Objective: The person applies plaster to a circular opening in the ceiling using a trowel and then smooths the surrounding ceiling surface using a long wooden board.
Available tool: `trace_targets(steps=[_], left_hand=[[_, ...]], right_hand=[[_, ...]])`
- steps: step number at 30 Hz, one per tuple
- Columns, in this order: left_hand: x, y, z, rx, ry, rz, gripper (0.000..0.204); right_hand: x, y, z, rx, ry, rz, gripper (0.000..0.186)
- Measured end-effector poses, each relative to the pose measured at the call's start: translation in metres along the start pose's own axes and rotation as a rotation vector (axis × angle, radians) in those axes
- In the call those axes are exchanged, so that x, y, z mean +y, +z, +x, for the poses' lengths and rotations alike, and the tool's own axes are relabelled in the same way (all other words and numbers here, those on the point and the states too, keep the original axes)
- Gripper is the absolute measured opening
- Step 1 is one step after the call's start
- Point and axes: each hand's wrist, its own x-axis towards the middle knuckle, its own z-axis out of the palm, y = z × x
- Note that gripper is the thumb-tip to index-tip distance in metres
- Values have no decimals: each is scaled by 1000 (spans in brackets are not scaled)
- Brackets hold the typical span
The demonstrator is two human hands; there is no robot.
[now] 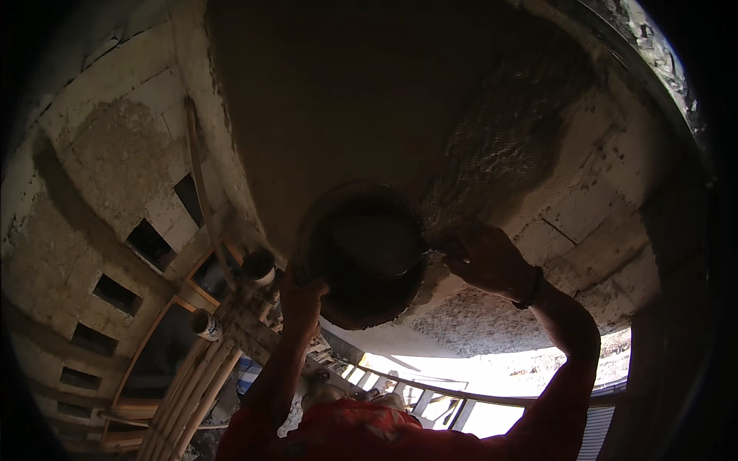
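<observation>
A dark round bucket with wet grey mix inside is held up against a wall coated in dark wet plaster. My left hand is closed on the bucket's left rim, its thumb at the edge. At the bucket's right rim, my right hand has curled fingers on a metal tool, perhaps a trowel, whose thin edge shows inside the bucket; the rest of it is too dark to make out.
On the left are a block wall with rectangular openings, two small pails, bamboo poles and planks. Bare rough blockwork borders the wet plaster at right. A bright opening with a railing is at the bottom.
</observation>
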Motion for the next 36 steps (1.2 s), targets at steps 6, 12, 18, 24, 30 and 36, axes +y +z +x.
trace_targets(steps=[6, 12, 18, 24, 30, 36], left_hand=[[6, -24, 1, 71, 50, 63, 58], [-2, -43, 5, 129, -26, 68, 56], [-15, -45, 6, 182, 13, 165, 55], [-19, -32, 12, 53, 14, 118, 57], [-25, 28, 15, -147, 76, 126, 63], [-19, 52, 13, -282, 142, 239, 61]], right_hand=[[-3, -95, 43, -69, -3, -80, 32], [73, -114, 86, 54, 225, -396, 33], [125, -168, 78, 395, 185, -592, 31], [55, -77, 40, -146, 292, -130, 36], [16, 36, -12, -263, 84, -560, 32], [37, 106, -44, -272, 49, -395, 12]])
